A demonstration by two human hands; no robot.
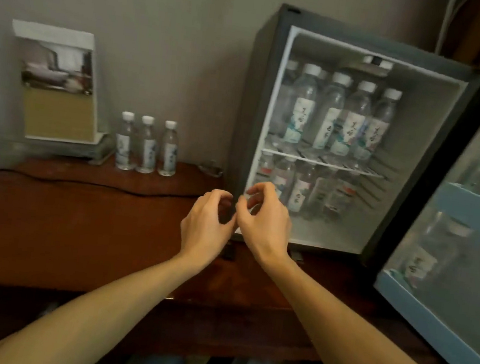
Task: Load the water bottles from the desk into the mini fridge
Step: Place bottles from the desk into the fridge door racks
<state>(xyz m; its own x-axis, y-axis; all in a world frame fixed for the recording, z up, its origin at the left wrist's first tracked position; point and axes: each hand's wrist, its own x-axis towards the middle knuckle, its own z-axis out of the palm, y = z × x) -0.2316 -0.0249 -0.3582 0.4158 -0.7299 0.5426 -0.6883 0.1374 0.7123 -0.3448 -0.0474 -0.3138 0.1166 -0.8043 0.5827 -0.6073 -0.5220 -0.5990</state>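
Observation:
Three clear water bottles [146, 144] with white caps stand in a row on the dark wooden desk [70, 221], against the wall. To their right the black mini fridge [252, 98] stands open. Several bottles fill its wire upper shelf [340, 115] and several more stand below it [301, 189]. My left hand [205, 232] and my right hand [264, 218] hover side by side in front of the fridge's lower left corner. Their fingers are loosely curled and hold nothing.
The fridge door [456, 208] swings out to the right, with bottles in its racks. A framed card stand [60, 84] stands at the back left of the desk. A black cable [81, 183] runs across the desk behind my hands.

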